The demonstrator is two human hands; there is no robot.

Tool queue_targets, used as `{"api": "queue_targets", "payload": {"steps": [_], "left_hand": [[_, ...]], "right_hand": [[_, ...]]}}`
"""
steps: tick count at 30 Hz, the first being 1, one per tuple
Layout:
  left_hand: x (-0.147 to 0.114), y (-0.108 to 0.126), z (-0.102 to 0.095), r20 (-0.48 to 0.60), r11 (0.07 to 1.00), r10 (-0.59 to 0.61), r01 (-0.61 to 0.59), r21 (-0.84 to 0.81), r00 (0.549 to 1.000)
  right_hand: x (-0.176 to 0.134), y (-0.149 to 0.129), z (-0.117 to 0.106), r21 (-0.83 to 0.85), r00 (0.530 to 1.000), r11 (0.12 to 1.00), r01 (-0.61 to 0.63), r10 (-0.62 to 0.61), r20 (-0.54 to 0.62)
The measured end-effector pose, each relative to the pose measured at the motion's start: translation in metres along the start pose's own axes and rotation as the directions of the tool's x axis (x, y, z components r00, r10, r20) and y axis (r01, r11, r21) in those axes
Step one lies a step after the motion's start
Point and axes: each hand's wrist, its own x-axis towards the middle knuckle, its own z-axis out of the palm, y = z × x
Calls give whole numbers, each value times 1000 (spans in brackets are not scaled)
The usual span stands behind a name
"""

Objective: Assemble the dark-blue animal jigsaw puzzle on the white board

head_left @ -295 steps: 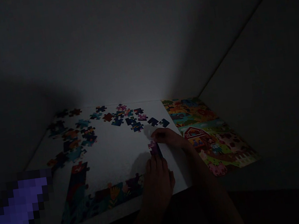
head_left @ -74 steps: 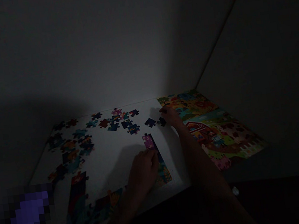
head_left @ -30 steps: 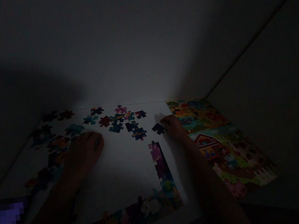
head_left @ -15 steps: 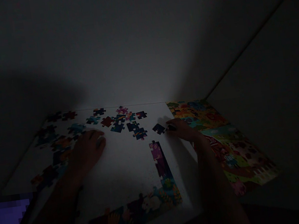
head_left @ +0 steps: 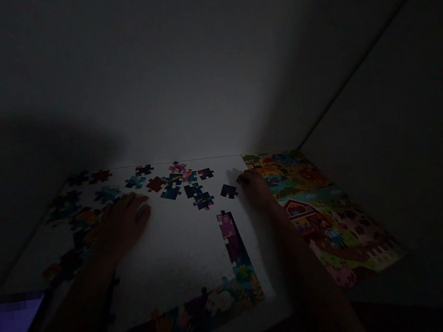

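Fingers of the R hand [head_left: 253, 186] are curled nearly closed, tips at what looks like a dark pc [head_left: 241, 180], mostly hidden; can't tell if it's gripped or only touched. Just L of it, another dark pc [head_left: 228, 191] lies flat on the white surface [head_left: 166, 244], apart from the far end of the joined R strip [head_left: 229, 233]. L hand [head_left: 120, 225] is palm down, fingers loosely spread, no visible hold, over/beside the L-side loose pcs [head_left: 83, 217]; can't see what's under it. Near strip [head_left: 177, 324] runs along the near edge, approx. Risks, I'd judge: v. dim light + similar dark colours = wrong pc or wrong way round; R wrist dropping could knock the R strip's joints; L palm dragging could scatter pcs.
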Motion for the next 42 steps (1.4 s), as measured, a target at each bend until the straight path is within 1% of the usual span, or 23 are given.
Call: {"api": "queue_targets", "payload": {"steps": [2,3,6,9,12,14,18,22,25,27,29,31,34,36,38,42], "left_hand": [[-1,1,-1,-6,1000,-3,3,-1,1000],[-1,1,0,-7,1000,0,0,1,1000],[-2,-1,2,-20,1000,17,-17,3,1000],[-3,-3,6,-44,1000,15,-15,1,999],[-4,-4,9,-64,1000,13,-12,6,998],[-5,-3,10,-70,1000,21,-20,7,997],[-6,2,13,-62,997,69,-71,-15,996],[-6,5,13,-47,995,88,-89,-36,995],[-6,7,12,-37,990,111,-114,-88,993],[-7,10,11,-27,976,159,-161,-147,987],[-8,15,11,-23,948,232,-231,-219,973],[-11,20,11,-14,905,321,-311,-289,947],[-13,27,13,-6,854,409,-385,-349,913],[-13,28,15,-15,853,410,-389,-349,912],[-12,26,18,-31,871,375,-364,-330,926],[-9,20,20,-45,920,287,-289,-264,957]], "right_hand": [[1,-8,5,21,1000,1000,1,0,-21],[1,-12,6,41,1000,999,-1,1,-5],[-3,-25,8,66,995,998,16,-23,95],[-7,-32,9,39,977,995,89,-95,190],[-9,-33,10,19,965,990,138,-138,221],[-9,-32,13,-4,972,991,131,-127,196],[-7,-33,22,-96,992,992,84,-74,102],[-3,-34,32,-122,997,990,68,-64,43],[-1,-33,36,-146,999,989,40,-42,-16],[-1,-33,36,-127,998,990,54,-59,-36],[-2,-37,38,-48,991,990,136,-136,-7],[-4,-46,41,59,972,972,229,-231,44],[-9,-62,48,163,938,937,309,-329,110],[-12,-72,52,169,914,922,348,-374,157],[-13,-80,52,122,899,920,372,-390,199],[-15,-89,49,-9,921,946,323,-312,233]]}}
